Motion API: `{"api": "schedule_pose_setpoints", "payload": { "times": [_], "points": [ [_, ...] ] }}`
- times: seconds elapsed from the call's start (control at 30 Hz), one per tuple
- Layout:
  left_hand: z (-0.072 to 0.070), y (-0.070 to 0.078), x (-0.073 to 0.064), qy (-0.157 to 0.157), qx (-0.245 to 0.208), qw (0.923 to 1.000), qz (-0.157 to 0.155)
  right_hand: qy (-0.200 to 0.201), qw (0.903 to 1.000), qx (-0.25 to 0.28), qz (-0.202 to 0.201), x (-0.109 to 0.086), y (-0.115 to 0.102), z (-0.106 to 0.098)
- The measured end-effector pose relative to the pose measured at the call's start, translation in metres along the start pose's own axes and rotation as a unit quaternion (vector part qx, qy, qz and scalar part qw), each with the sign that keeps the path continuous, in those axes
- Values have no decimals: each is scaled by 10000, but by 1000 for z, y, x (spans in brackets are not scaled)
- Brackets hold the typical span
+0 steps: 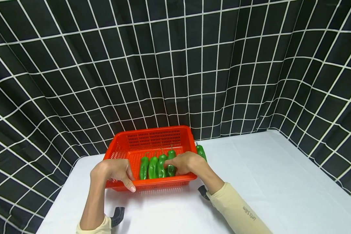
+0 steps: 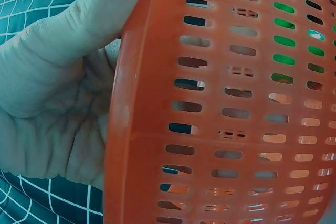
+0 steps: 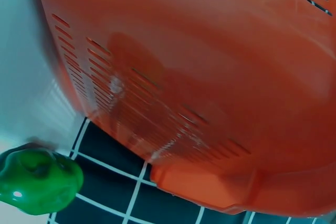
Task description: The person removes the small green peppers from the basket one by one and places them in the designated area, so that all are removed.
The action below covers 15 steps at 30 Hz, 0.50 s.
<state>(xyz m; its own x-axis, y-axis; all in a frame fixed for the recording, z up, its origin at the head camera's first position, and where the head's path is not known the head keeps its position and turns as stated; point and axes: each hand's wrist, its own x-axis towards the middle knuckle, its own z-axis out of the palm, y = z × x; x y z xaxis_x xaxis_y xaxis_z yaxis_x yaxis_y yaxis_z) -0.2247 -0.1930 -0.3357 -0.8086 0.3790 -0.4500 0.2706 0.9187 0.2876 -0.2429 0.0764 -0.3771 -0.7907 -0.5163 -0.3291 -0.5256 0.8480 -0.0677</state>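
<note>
A red plastic basket [image 1: 155,131] with slotted walls stands on the table, and several long green peppers [image 1: 144,167] lie side by side in it, stems to the back. My left hand [image 1: 112,170] grips the near left rim, thumb outside and fingers inside; in the left wrist view the palm faces the basket wall [image 2: 131,129]. Over the near right rim, my right hand [image 1: 185,162] reaches in, its fingers curled over the rightmost pepper [image 1: 171,154]. The right wrist view shows the basket's outer wall [image 3: 210,77] but not that hand.
Another green pepper [image 1: 201,151] lies on the white table [image 1: 251,182] just outside the basket's right wall. A black curtain with a white grid [image 1: 175,65] hangs behind and along both sides. Dark wrist mounts [image 1: 118,217] stick out below the hands.
</note>
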Motion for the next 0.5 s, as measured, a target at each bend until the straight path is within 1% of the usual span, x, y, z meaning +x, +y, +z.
{"api": "schedule_pose_setpoints", "payload": {
  "times": [0.2,0.5],
  "points": [
    [-1,2,-1,12,-45,10000,-77,9,10000,-5,63,0,-2,1],
    [-1,2,-1,-6,-25,10000,40,-46,9998,-19,169,-2,-2,2]
  ]
}}
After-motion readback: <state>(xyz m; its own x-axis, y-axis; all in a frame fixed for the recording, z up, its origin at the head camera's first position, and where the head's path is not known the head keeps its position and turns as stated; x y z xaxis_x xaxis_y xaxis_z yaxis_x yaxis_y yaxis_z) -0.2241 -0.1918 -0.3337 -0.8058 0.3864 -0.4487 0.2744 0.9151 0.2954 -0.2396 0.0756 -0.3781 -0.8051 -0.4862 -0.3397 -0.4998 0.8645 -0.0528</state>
